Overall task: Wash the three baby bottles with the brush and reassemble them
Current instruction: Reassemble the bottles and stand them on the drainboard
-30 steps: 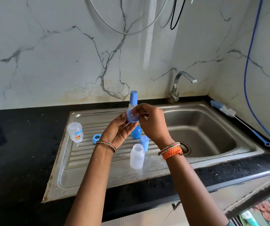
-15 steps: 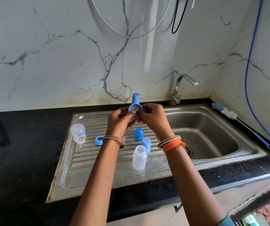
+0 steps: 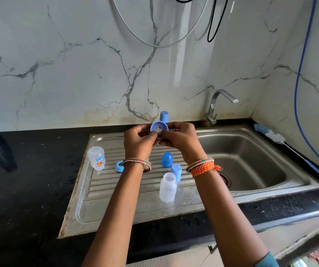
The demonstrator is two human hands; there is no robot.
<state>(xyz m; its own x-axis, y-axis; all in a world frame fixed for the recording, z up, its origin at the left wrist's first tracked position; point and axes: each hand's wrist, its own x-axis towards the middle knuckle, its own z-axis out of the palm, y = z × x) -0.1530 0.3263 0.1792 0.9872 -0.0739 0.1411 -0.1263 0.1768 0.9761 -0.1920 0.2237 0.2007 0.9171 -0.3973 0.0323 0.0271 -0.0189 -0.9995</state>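
While both hands meet above the far part of the ribbed drainboard, the left hand (image 3: 138, 140) and the right hand (image 3: 179, 138) pinch one blue plastic collar ring (image 3: 159, 129) between curled fingers, its round open side facing the camera with something pale and translucent inside; what that is cannot be told. Each wrist wears a beaded bangle, and the right wrist also carries an orange braided thread.

Just behind the held ring stands one tall blue cap (image 3: 164, 116), a smooth cylinder; whether it sits on a bottle is hidden by the hands. Near the wrists, on the drainboard (image 3: 104, 191), stand two more blue caps: one domed cap (image 3: 167, 159) and one flat-topped cylindrical cap (image 3: 176, 172). Touching or just beside the latter, nearer the camera, stands one frosted open bottle (image 3: 167, 187), upright and without a top. To the left lies a second blue ring (image 3: 119, 166), partly hidden by the left wrist, and further left one clear printed bottle (image 3: 96, 158) stands on the drainboard's edge.

The steel sink (image 3: 251, 160) lies to the right, smooth and rounded, with one curved metal tap (image 3: 217, 105) behind it. One long bottle brush (image 3: 270, 134), with blue and white bristles, a wire shaft and a blue handle, lies along the right rim. The black speckled surface (image 3: 29, 189) surrounds everything, below a white veined marble wall.
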